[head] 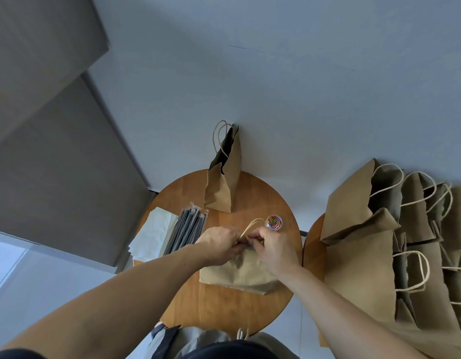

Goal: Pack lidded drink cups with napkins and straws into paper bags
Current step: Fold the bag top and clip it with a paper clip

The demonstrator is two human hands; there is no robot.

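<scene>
Closest to me, on the round wooden table (219, 307), the nearest brown paper bag (239, 274) is sitting with its top pulled together. Both hands are working at that top edge. The left hand (219, 242) is pinching the paper with its fingers curled tight together, and the right hand (272, 248) is doing the same from the other side, knuckles bunched. Whether anything small is being held between those fingertips, I cannot tell. The pale twine handle (250, 225) is looping out just beyond them.

No cup is showing anywhere, so I cannot say whether one is inside. If one is, squeezing the mouth this hard could be tipping it or popping its lid, and thin paper may be tearing at the fold.

Just past the right hand, the small clear round tub of coloured paper clips (274, 222) is standing near enough for a knuckle to be knocking it over. To the left, the bundle of dark wrapped straws (186, 231) is lying beside the stack of white paper napkins (154, 233), which is overhanging the table edge and could be sliding off.

Farther back, an open upright brown paper bag (224, 187) is waiting, and off to the right a crowd of handled brown paper bags (366, 242) is leaning together
</scene>
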